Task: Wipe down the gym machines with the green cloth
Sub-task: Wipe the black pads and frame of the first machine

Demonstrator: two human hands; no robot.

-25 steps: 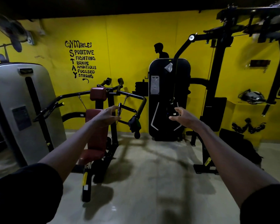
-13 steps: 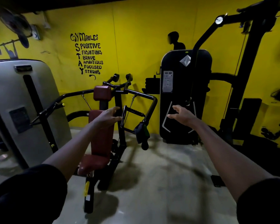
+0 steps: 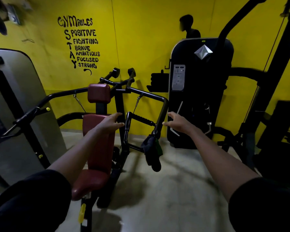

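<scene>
Currently, both of your hands are released and hold nothing. Your left hand (image 3: 110,123) is extended forward with the fingers straight, in front of the top edge of the red back pad (image 3: 99,148). Its fingertips lie just beside the black upright post (image 3: 120,104). Your right hand (image 3: 179,123) is extended with the fingers spread and relaxed. Its fingertips lie just beside the down-turned right end of the black bar (image 3: 163,111); contact cannot be confirmed. A ribbed handle (image 3: 141,118) runs between your two hands.

Locate the green cloth (image 3: 159,145) at the lower end of that bar, below your right hand and apart from it. It hangs there behind a dark cloth (image 3: 151,154), so only a strip of green shows on the right side.

Note the red seat (image 3: 89,183) near you on the left and the red head pad (image 3: 98,92) above the back pad. A grey cover (image 3: 15,114) stands at the far left, a black cover (image 3: 201,97) at the right. The yellow wall (image 3: 141,39) behind carries painted lettering (image 3: 80,42).
</scene>
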